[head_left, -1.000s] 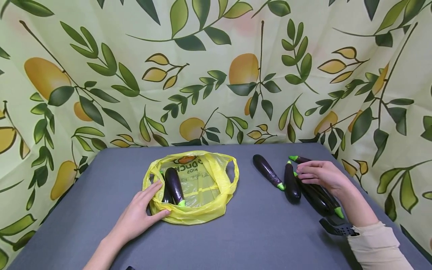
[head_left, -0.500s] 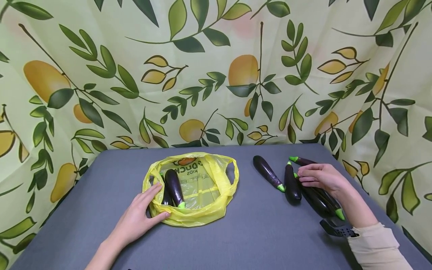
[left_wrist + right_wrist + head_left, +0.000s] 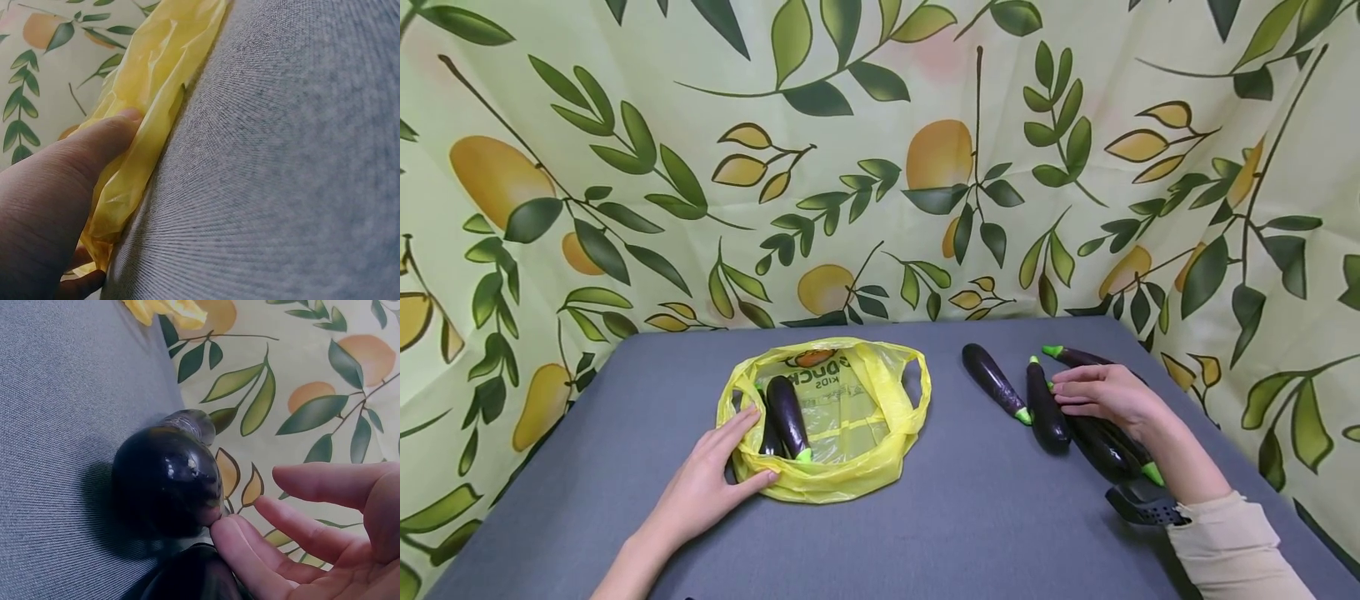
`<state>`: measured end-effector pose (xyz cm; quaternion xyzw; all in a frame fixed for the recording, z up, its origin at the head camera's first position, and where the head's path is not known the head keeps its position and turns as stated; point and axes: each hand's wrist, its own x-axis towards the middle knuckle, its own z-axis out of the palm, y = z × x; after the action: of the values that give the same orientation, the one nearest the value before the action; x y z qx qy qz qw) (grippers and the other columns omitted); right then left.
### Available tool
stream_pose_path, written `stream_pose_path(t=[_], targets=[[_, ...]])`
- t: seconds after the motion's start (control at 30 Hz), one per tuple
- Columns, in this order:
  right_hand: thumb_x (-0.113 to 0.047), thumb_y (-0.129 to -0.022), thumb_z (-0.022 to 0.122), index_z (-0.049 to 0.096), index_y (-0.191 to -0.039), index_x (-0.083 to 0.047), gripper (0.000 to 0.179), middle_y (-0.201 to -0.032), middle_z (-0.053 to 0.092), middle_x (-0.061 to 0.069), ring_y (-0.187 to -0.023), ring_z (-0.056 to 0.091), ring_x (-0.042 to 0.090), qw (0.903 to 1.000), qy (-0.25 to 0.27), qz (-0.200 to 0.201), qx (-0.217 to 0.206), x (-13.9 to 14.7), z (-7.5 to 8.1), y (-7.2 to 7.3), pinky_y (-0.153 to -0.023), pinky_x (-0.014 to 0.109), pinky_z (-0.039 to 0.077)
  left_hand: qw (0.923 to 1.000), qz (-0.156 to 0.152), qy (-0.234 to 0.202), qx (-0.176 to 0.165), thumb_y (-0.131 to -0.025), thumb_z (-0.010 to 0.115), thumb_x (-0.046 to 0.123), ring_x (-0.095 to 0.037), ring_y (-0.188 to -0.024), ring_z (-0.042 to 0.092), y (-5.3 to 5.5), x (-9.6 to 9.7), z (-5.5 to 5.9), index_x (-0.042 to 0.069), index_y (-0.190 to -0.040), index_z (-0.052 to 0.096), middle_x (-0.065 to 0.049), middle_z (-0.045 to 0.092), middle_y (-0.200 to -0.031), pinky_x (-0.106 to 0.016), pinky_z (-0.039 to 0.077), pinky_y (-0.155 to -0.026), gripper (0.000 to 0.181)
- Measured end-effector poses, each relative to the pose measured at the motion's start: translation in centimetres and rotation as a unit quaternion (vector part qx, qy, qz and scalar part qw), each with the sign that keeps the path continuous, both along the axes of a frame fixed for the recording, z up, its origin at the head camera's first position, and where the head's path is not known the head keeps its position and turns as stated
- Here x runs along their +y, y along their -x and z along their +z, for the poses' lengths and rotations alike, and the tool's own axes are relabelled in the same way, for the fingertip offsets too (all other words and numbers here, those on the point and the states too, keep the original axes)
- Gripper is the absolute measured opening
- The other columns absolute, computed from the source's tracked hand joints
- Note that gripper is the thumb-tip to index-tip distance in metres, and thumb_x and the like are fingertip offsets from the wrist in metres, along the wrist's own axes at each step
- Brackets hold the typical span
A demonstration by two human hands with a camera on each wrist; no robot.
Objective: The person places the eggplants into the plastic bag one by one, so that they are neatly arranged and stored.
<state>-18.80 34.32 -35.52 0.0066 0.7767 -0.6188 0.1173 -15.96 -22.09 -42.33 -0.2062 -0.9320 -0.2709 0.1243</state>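
Observation:
A yellow plastic bag (image 3: 857, 479) lies with its mouth open on the table. Inside it are dark eggplants (image 3: 788, 412) with green stems. My left hand (image 3: 707, 479) rests against the bag's left side, thumb at the front rim and fingers spread along the edge. In the left wrist view the thumb lies on the crumpled yellow plastic. To the right, my right hand (image 3: 1108, 398) reaches over several loose eggplants. Its fairly straight fingers touch one eggplant (image 3: 1047, 408), whose rounded end (image 3: 165, 481) faces the right wrist camera. Another eggplant (image 3: 1097, 446) lies partly under the hand.
A separate eggplant (image 3: 992, 379) lies left of the group, near the bag. One more eggplant (image 3: 1075, 357) sits behind the right hand. The grey table (image 3: 947, 525) ends at a leaf-and-fruit patterned cloth (image 3: 880, 242) hanging behind and at both sides.
My right hand has shifted slightly left, and the eggplant at its fingertips has moved a little left with it. The left hand stays at the bag.

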Motion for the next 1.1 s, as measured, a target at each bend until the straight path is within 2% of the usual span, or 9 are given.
stream_pose_path(t=[0.2,0.43,0.9,1.1], targets=[[-0.009,-0.094,0.067,0.056,-0.126,0.016,0.042,-0.117,0.065,0.019,-0.1,0.067,0.021,0.9999,-0.008,0.001,-0.008,-0.2,-0.4,-0.3,-0.085,0.038,0.054,1.0,-0.004,0.001,0.006,-0.08,0.074,0.059,-0.034,-0.129,0.042,-0.2,0.1,-0.1,0.018,-0.15,0.044,-0.006,0.04,-0.152,-0.063,0.038,-0.095,0.086],[-0.011,-0.094,0.069,0.052,-0.128,0.019,0.049,-0.122,0.062,0.022,-0.102,0.066,0.021,0.9999,-0.008,0.011,0.001,-0.9,-0.1,-0.4,-0.088,0.038,0.053,1.0,0.002,0.0,0.007,-0.08,0.074,0.06,-0.033,-0.129,0.041,-0.2,-0.1,0.0,0.019,-0.15,0.044,-0.004,0.04,-0.153,-0.063,0.038,-0.096,0.086],[-0.009,-0.094,0.067,0.051,-0.129,0.018,0.047,-0.121,0.062,0.022,-0.101,0.065,0.021,0.9993,-0.029,0.019,0.011,-1.6,-0.4,0.1,-0.086,0.037,0.054,1.0,0.002,0.001,-0.003,-0.081,0.072,0.06,-0.034,-0.131,0.04,-0.1,0.3,0.1,0.018,-0.15,0.044,-0.004,0.039,-0.153,-0.063,0.037,-0.097,0.085],[-0.008,-0.093,0.068,0.051,-0.13,0.018,0.049,-0.125,0.059,0.026,-0.103,0.065,0.023,0.9992,-0.035,0.016,0.006,-1.7,-0.4,0.0,-0.087,0.037,0.053,1.0,0.001,0.002,0.008,-0.081,0.073,0.058,-0.035,-0.129,0.042,-0.2,0.2,0.0,0.017,-0.149,0.045,-0.006,0.041,-0.152,-0.064,0.038,-0.095,0.085]])
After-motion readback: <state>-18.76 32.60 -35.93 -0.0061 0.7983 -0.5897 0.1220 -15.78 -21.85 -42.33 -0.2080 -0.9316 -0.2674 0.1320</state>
